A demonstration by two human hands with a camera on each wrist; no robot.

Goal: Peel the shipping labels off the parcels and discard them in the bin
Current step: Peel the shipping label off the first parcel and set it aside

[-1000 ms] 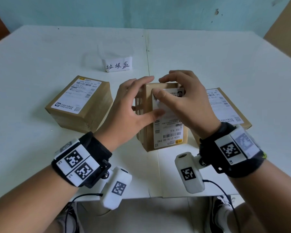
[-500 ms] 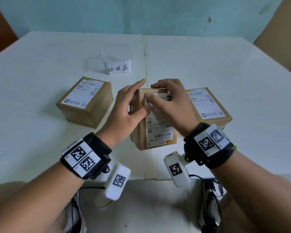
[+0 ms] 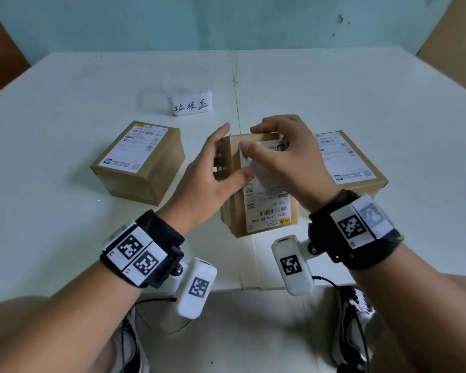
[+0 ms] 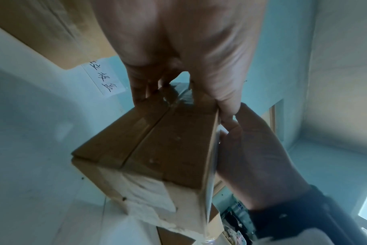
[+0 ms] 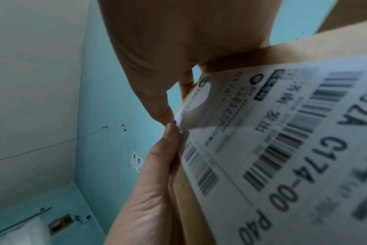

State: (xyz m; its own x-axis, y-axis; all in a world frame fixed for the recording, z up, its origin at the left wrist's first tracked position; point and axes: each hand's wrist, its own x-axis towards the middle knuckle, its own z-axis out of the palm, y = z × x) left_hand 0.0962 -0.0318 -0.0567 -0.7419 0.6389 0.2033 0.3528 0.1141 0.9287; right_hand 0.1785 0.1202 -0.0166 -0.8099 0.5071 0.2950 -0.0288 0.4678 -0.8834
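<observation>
Pinching the lifted far corner of the white printed shipping label (image 3: 267, 195), the right hand (image 3: 288, 157) peels; the left hand (image 3: 213, 179) clamps the brown cardboard parcel (image 3: 234, 211), mid-table. Risk: uneven, fast pulling likely tears the label.

Compared with the earlier views, the far-left corner of the shipping label (image 3: 267, 195) on the middle parcel (image 3: 233, 211) now curls free of the cardboard, pinched by the right hand (image 3: 288, 160); the left hand's (image 3: 207, 181) thumb has shifted slightly nearer.
</observation>
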